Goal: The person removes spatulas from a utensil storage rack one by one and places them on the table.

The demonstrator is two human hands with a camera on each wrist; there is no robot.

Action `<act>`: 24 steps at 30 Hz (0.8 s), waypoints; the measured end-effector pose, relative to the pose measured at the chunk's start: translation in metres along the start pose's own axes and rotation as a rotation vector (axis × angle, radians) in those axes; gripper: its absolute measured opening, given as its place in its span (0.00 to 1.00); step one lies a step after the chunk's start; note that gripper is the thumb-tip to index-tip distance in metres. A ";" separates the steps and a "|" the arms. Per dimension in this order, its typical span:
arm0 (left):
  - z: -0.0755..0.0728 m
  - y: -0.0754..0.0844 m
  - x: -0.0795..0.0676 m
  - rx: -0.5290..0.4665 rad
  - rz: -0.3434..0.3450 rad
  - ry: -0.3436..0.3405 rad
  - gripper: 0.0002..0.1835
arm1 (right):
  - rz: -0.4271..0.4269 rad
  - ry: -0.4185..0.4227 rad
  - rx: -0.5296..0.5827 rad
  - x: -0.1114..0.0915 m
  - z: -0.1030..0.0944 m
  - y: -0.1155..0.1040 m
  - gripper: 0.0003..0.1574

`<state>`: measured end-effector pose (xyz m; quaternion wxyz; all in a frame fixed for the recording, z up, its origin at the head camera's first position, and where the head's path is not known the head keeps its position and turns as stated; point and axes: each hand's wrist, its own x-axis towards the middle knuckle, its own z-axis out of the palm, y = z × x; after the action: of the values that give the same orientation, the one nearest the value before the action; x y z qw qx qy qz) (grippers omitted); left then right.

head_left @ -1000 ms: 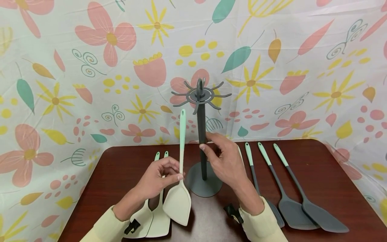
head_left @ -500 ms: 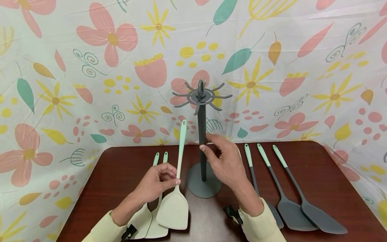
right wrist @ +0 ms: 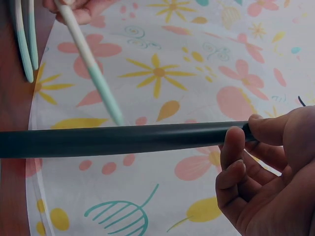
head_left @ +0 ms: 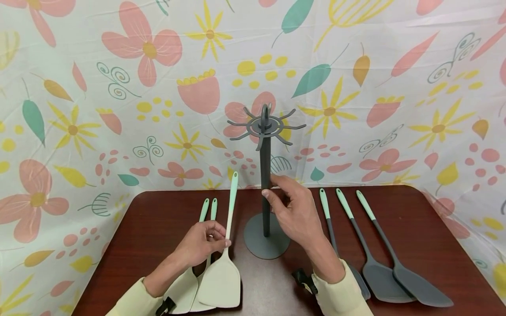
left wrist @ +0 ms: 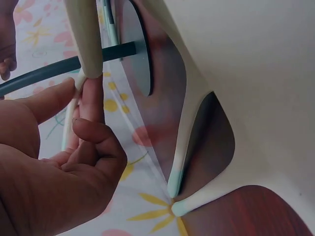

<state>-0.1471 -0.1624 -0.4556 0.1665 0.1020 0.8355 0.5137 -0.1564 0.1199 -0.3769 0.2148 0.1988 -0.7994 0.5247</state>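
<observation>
Between the thumb and fingers of my left hand [head_left: 197, 245] is the neck of a cream turner [head_left: 221, 281]. Its mint handle points up and leans slightly right, blade down. That blade overlaps two more cream turners [head_left: 179, 289] lying on the table, partly hidden by the hand. My right hand [head_left: 298, 210] pinches the pole of a dark grey utensil stand [head_left: 265, 175], which stands upright with bare curved hooks around its top. In the right wrist view, thumb and fingertips meet at the pole [right wrist: 123, 140], and the turner's handle [right wrist: 93, 69] shows beyond it.
Three dark grey turners [head_left: 385, 281] with mint handles lie at the right of the brown table [head_left: 158, 219]; the right sleeve partly covers the nearest. A flower-printed cloth [head_left: 158, 109] hangs behind the table's back edge.
My left hand has moved the cream turner down and left, away from the stand, toward the two lying cream ones. Its blade has turned to face the head camera more squarely. My right hand stays on the pole.
</observation>
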 end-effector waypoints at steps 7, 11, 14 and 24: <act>0.000 -0.004 0.000 0.005 -0.057 -0.012 0.15 | -0.001 -0.005 0.018 0.000 0.001 0.001 0.18; 0.000 -0.004 0.000 0.004 -0.094 -0.015 0.15 | -0.008 -0.006 0.024 0.000 0.000 0.001 0.18; 0.000 -0.004 0.000 0.010 -0.107 -0.013 0.15 | -0.009 -0.007 0.023 0.000 0.000 0.001 0.18; 0.001 -0.006 -0.002 0.028 -0.180 0.000 0.16 | -0.007 -0.008 0.022 0.000 0.000 0.003 0.19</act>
<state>-0.1451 -0.1650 -0.4615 0.2106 0.0290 0.8484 0.4847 -0.1579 0.1206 -0.3791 0.2111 0.2060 -0.7937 0.5320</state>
